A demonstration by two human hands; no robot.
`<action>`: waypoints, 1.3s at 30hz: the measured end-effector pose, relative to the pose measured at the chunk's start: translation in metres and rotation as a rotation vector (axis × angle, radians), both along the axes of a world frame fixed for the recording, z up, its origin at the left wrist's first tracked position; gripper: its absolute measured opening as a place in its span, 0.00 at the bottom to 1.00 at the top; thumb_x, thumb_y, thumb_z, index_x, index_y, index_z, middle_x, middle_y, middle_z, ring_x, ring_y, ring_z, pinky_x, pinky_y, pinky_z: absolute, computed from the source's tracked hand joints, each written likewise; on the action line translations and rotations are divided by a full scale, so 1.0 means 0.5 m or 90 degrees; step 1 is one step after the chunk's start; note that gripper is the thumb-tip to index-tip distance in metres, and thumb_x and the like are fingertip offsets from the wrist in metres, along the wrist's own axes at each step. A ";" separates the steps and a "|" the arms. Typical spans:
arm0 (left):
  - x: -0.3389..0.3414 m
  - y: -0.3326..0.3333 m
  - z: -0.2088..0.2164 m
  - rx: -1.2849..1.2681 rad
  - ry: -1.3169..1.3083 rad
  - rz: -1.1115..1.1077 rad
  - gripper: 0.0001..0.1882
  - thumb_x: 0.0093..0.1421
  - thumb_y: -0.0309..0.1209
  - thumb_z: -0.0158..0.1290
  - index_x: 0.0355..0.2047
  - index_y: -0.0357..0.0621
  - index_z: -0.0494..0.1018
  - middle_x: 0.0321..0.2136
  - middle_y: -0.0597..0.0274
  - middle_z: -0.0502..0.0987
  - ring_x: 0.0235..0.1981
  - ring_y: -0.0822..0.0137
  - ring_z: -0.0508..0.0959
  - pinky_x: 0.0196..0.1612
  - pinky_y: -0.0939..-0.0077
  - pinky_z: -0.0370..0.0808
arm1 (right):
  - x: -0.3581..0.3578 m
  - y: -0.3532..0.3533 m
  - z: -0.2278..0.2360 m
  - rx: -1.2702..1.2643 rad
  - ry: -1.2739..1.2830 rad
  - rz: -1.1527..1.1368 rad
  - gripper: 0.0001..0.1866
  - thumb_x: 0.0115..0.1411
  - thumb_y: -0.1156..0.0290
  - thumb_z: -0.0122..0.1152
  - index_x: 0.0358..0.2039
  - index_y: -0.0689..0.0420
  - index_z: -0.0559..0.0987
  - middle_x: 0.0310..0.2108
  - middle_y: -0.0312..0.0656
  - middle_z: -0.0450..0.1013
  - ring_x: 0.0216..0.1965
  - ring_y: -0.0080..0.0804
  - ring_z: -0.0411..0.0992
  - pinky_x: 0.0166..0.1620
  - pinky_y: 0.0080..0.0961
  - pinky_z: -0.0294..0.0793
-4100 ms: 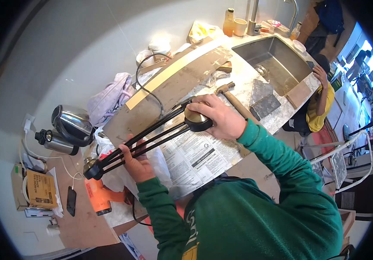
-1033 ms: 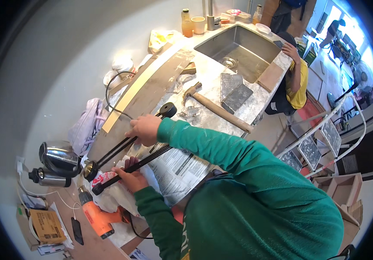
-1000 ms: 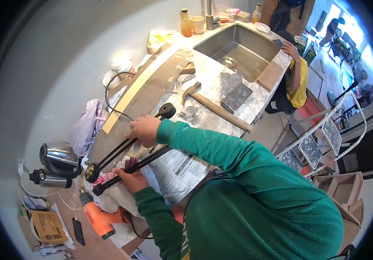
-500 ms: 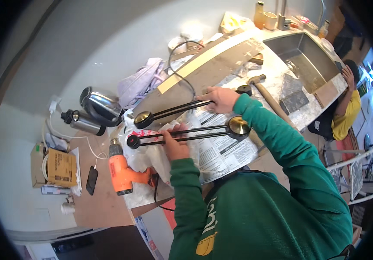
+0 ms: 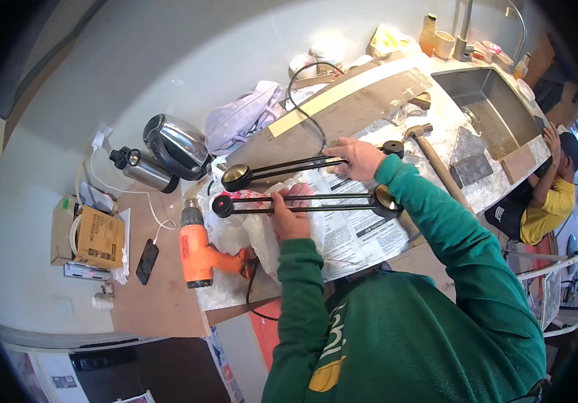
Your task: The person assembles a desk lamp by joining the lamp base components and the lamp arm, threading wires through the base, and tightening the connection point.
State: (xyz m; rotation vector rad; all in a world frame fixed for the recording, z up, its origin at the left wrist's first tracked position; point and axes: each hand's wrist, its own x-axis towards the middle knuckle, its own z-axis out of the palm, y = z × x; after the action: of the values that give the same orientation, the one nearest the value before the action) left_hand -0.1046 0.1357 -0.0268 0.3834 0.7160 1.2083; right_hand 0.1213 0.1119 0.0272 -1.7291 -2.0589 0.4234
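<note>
My left hand (image 5: 291, 213) is closed around a black twin-rod arm (image 5: 385, 199), which has a small black round end at left and a brass-coloured disc at right. Farther off, a matching twin-rod arm (image 5: 236, 176) is gripped near its right end by my right hand (image 5: 359, 160); its brass-coloured disc is at left. The two arms lie side by side, apart, pointing opposite ways. Below them are printed newspaper sheets (image 5: 353, 235) and a crumpled clear plastic bag (image 5: 252, 235). My fingers hide part of the rods.
An orange heat gun (image 5: 198, 252) stands left of the bag. Beyond it are a steel bottle (image 5: 148, 171), a kettle (image 5: 175, 148) and a phone (image 5: 146, 262) on a cable. A hammer (image 5: 440, 161) lies before the sink (image 5: 497, 107). At right, a person in yellow (image 5: 544, 211) leans by the counter.
The whole view has shifted and turned slightly. The nearer arm now lies flatter across the picture, its brass-coloured disc tipped more sideways. Both hands keep their hold. The other person's head has turned.
</note>
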 end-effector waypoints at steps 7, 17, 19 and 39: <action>-0.001 -0.008 0.016 -0.015 -0.004 0.027 0.17 0.68 0.44 0.40 0.34 0.41 0.66 0.37 0.46 0.75 0.43 0.46 0.76 0.49 0.48 0.74 | -0.005 0.018 -0.028 0.028 0.021 0.019 0.25 0.51 0.64 0.62 0.52 0.52 0.73 0.42 0.50 0.69 0.45 0.50 0.70 0.47 0.42 0.71; -0.056 0.007 0.002 -0.014 0.051 -0.134 0.14 0.66 0.38 0.45 0.39 0.36 0.64 0.37 0.44 0.75 0.40 0.48 0.77 0.47 0.54 0.76 | 0.023 0.073 -0.035 -0.052 0.036 0.075 0.16 0.53 0.64 0.59 0.44 0.51 0.79 0.38 0.52 0.74 0.42 0.50 0.73 0.45 0.42 0.71; -0.057 -0.017 0.043 -0.069 0.096 -0.151 0.17 0.66 0.38 0.45 0.42 0.33 0.64 0.38 0.44 0.73 0.41 0.50 0.76 0.47 0.57 0.75 | 0.020 0.068 -0.034 -0.043 0.025 0.066 0.17 0.53 0.65 0.58 0.44 0.50 0.79 0.39 0.51 0.74 0.42 0.49 0.73 0.45 0.41 0.72; 0.094 0.142 0.062 1.007 1.173 -0.239 0.24 0.50 0.25 0.54 0.50 0.48 0.68 0.38 0.58 0.75 0.39 0.55 0.75 0.45 0.55 0.67 | -0.021 0.032 -0.014 -0.029 0.041 0.008 0.21 0.49 0.70 0.63 0.47 0.52 0.77 0.43 0.44 0.73 0.44 0.46 0.72 0.47 0.39 0.72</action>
State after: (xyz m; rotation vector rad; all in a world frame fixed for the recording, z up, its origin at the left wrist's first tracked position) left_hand -0.0577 0.2069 0.0040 2.9943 0.8734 0.4810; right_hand 0.1110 0.1279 0.0203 -1.7066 -2.0311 0.5263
